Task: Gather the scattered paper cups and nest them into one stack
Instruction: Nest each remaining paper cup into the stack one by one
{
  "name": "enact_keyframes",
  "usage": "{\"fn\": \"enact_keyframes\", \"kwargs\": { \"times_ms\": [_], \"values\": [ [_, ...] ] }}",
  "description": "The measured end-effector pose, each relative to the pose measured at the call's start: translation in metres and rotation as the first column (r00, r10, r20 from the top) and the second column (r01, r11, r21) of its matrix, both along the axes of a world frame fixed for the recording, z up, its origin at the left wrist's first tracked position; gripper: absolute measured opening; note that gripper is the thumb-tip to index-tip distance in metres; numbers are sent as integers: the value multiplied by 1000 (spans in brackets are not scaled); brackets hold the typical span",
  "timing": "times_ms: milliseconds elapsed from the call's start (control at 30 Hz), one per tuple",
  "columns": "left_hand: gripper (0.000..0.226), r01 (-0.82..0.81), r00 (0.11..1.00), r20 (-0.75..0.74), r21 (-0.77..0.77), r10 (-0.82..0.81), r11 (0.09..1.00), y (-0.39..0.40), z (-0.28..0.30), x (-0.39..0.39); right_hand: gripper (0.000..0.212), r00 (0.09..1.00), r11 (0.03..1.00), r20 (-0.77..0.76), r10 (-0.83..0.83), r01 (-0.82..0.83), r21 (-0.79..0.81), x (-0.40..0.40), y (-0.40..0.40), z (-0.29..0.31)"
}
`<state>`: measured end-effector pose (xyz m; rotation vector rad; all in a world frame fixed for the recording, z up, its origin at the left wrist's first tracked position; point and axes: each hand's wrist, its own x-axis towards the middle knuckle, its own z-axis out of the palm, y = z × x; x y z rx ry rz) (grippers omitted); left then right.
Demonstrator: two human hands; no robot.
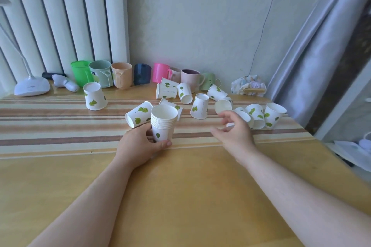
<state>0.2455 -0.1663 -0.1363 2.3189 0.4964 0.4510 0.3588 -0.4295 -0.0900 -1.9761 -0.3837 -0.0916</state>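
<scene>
Stack of nested paper cups [163,124] gripped by left hand [140,144]; right hand [234,130] spread, empty; dozen-ish loose cups [199,106] left mid-desk.

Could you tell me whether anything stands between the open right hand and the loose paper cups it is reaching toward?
Nothing visible does. The right hand hovers open just before the nearest loose cups, with only bare table between. The left hand holds the stack off to the side.

Coloured plastic mugs [121,75] line the wall beside a white desk lamp [31,86].
</scene>
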Motion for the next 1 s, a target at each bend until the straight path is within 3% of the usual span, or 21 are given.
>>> {"fn": "enact_keyframes", "kwargs": {
  "times_ms": [100,167,233,400,567,667,800,933,1000],
  "values": [
    [37,0,1000,-3,1,0,1000,-1,-1,1,31,968,966,3,-251,250,70,22,-37,-9],
    [38,-4,1000,-3,3,4,1000,-1,0,2,43,938,935,-49,-342,345,78,34,-51,-14],
    [38,-5,1000,-1,-1,5,1000,-1,0,2,65,935,936,-125,-332,343,77,44,-52,-18],
    [39,-15,1000,1,8,15,1000,-2,0,0,92,925,945,-225,-307,324,46,63,-31,-27],
    [37,-15,1000,-2,11,15,1000,-4,2,-1,78,892,913,-254,-374,403,70,60,-8,-27],
    [39,-15,1000,-6,1,15,1000,-3,2,0,59,927,944,-262,-270,308,119,48,8,-26],
    [44,-16,1000,-8,8,16,1000,-2,1,2,40,973,916,-229,36,60,397,18,48,2],
    [43,-7,1000,0,1,7,1000,-2,1,1,34,960,853,-133,245,-149,500,-4,93,31],
    [43,-4,1000,5,-1,4,1000,-2,1,1,40,941,853,-128,312,-218,474,-12,105,36]
  ]
}}
